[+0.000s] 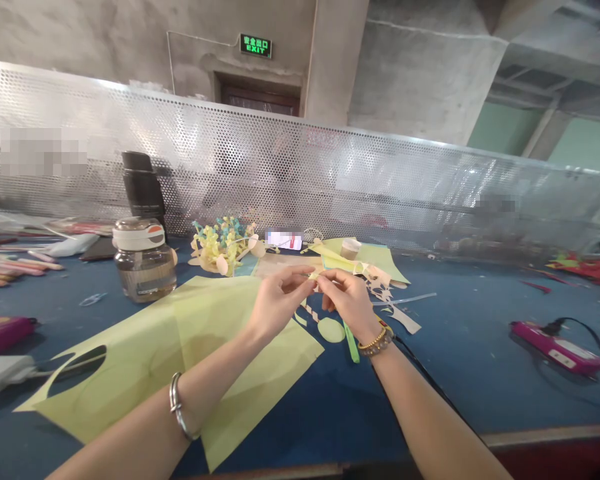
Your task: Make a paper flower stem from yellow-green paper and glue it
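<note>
My left hand (281,300) and my right hand (347,297) meet over the table, fingertips pinched together. Between them is a small pale yellow piece (315,274), mostly covered by the fingers; it looks like paper. Under my left forearm spreads a large yellow-green paper sheet (180,347) with a rounded cutout at its left end. Just below my hands lie a pale green oval paper piece (331,330) and a bright green tool handle (351,343). Beyond them stands a cluster of yellow and blue paper flowers (223,243).
A clear jar with a white lid (145,263) and a black bottle (143,187) stand at left. Paper scraps (380,283), a small cup (350,248) and a lit phone (284,240) lie beyond my hands. A magenta power strip (557,348) sits right. A perforated metal screen (405,187) bounds the table.
</note>
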Demonstrator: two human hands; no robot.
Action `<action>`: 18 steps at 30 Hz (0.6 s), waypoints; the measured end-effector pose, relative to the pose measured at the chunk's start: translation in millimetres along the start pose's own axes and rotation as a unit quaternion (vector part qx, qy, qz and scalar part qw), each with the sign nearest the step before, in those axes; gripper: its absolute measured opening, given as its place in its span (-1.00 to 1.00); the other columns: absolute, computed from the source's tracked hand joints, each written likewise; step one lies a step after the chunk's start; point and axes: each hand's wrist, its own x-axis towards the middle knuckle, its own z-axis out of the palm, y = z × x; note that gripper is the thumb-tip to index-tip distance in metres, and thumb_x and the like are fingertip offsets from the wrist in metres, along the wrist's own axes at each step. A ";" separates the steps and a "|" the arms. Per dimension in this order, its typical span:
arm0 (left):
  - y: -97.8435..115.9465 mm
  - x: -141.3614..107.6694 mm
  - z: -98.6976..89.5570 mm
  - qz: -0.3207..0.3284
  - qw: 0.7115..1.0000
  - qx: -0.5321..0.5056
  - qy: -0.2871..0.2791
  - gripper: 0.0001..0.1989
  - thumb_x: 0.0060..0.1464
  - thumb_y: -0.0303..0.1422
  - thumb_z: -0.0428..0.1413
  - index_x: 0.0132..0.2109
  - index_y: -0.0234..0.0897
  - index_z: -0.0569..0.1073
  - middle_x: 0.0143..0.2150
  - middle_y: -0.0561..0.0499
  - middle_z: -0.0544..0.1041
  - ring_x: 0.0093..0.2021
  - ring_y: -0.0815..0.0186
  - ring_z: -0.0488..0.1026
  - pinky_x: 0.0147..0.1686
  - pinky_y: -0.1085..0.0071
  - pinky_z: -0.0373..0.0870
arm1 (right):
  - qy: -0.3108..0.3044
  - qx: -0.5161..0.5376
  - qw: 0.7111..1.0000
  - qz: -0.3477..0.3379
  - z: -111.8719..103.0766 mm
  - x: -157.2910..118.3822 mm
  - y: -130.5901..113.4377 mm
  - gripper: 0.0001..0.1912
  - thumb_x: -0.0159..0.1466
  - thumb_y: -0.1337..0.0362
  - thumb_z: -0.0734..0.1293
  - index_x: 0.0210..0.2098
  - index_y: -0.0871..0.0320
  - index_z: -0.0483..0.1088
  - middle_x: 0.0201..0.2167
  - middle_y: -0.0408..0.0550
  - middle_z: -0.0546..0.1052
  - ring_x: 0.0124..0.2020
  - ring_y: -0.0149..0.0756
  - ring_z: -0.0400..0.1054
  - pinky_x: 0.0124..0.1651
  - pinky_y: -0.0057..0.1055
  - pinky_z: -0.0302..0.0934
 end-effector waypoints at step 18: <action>5.3 0.7 -1.5 -0.038 0.999 0.023 -0.029 -0.76 0.00 -0.25 0.15 -0.20 -0.28 0.56 -0.30 -0.05 0.61 -0.27 0.24 0.56 -0.29 0.40 0.49 | 0.012 -0.052 0.999 -0.009 -1.1 -1.2 -2.4 -0.75 0.20 0.13 0.29 -0.40 0.19 0.48 -0.73 -0.18 0.37 -0.67 -0.40 0.27 -0.57 -0.47 0.15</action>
